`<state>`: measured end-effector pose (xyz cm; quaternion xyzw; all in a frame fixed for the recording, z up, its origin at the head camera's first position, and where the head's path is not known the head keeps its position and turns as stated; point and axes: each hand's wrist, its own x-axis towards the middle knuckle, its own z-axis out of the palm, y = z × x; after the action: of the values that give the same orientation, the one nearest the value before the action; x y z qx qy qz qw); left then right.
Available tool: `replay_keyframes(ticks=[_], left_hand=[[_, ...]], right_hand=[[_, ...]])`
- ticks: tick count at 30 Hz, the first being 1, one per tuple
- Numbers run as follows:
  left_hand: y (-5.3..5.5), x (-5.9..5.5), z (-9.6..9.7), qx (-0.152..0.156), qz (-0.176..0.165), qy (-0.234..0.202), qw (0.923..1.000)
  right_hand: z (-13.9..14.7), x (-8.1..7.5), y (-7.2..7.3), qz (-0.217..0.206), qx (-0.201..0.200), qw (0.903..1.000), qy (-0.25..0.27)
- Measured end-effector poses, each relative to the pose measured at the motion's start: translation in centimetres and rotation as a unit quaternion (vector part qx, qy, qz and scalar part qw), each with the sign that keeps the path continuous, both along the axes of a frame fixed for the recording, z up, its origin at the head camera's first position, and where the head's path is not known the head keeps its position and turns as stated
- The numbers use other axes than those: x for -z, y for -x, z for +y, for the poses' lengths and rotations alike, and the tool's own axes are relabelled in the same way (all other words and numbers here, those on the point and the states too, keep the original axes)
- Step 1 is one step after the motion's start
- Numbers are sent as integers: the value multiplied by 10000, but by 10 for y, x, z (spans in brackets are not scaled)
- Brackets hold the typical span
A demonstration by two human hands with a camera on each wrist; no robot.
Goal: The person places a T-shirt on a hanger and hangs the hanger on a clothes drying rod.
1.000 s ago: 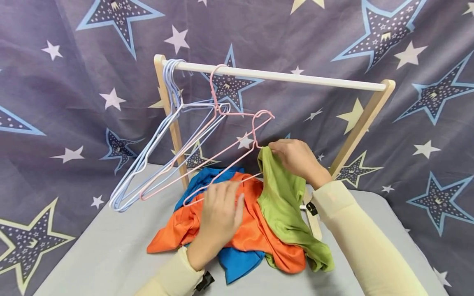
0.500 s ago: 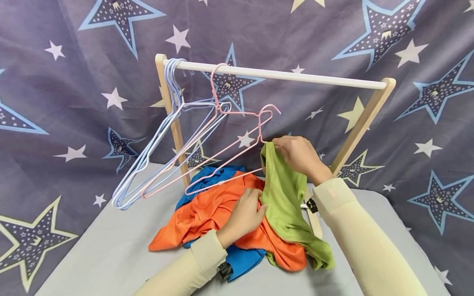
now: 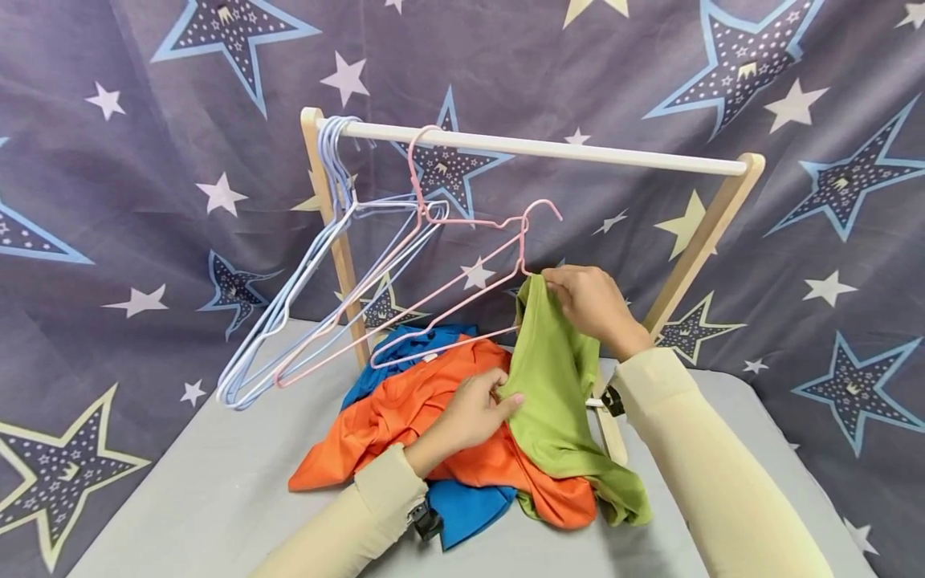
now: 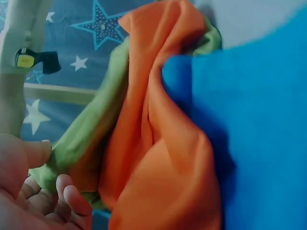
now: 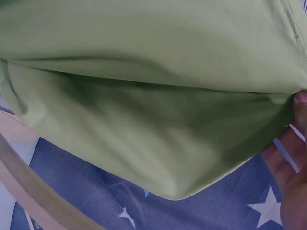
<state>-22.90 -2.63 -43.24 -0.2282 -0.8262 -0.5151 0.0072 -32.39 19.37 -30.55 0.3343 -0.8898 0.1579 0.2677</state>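
Note:
In the head view my right hand pinches the upper edge of a green shirt beside the neck of a pink hanger. One arm of this hanger goes into the shirt; the other sticks out to the left, with the hook bare above. My left hand is at the shirt's left edge; in the left wrist view the green cloth passes between thumb and curled fingers. Shirt fabric fills most of the right wrist view, hanging slack from the right fingers. The hanger's inserted arm is hidden.
An orange garment and blue garment lie heaped on the grey surface. Behind stands a rack with a white rail. Several light-blue hangers and a pink one hang at its left.
My left hand has moved right, from over the orange garment to the green shirt's edge. The right hand, the shirt's top and the pink hanger have shifted slightly up and right.

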Motion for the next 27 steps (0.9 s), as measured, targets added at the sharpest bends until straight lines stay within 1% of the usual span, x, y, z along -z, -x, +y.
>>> replay_keyframes(ticks=[3, 6, 9, 12, 14, 18, 20, 23, 27], left_hand=[[-5, -4, -16, -98, 262, 188, 9994], [-9, -9, -33, -268, 566, 241, 9977], [-15, -13, -48, -512, 965, 306, 9935], [-20, -14, -60, -725, 1344, 353, 9876], [-23, -15, -69, -829, 1486, 384, 9847], [-26, -15, -85, -857, 1737, 387, 9803], [-26, -16, -93, -811, 1853, 381, 9786], [-27, -21, -102, -795, 2006, 356, 9758], [-27, -31, -111, -919, 2285, 283, 9688]], right_hand=[[4, -1, -1, 23, 38, 10000, -12], [8, -2, -2, 42, 76, 10000, 12], [12, -3, -2, 29, 178, 9998, 87], [14, -4, -4, 4, 286, 9994, 182], [14, -6, -5, 8, 324, 9992, 221], [11, -10, -8, 84, 322, 9989, 318], [10, -11, -9, 113, 299, 9988, 364], [10, -12, -9, 133, 313, 9985, 439], [12, -11, -8, 158, 378, 9976, 563]])
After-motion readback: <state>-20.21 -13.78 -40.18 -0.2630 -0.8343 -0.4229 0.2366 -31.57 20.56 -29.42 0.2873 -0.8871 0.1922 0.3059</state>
